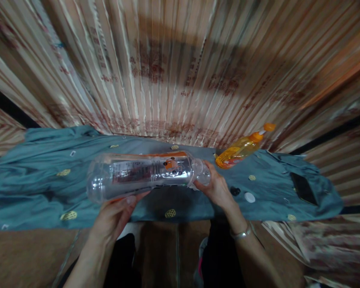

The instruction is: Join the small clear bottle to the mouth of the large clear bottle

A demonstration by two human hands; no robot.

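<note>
A large clear plastic bottle (138,174) with an orange and dark printed label lies sideways between my hands, just above the cloth. Its wide base points left and its narrower end right. My left hand (115,212) supports the near side close to the base, fingers partly hidden under it. Around the narrow end, my right hand (214,184) has its thumb and fingers wrapped. A round white disc (249,197) and a small black object (235,191) rest on the cloth by my right wrist.
A teal cloth with yellow pineapple prints (156,208) covers the narrow table. At the back right stands a bottle of orange liquid (238,151) with an orange pump top. A dark phone (303,188) lies near the right end. Striped curtains (174,72) hang behind.
</note>
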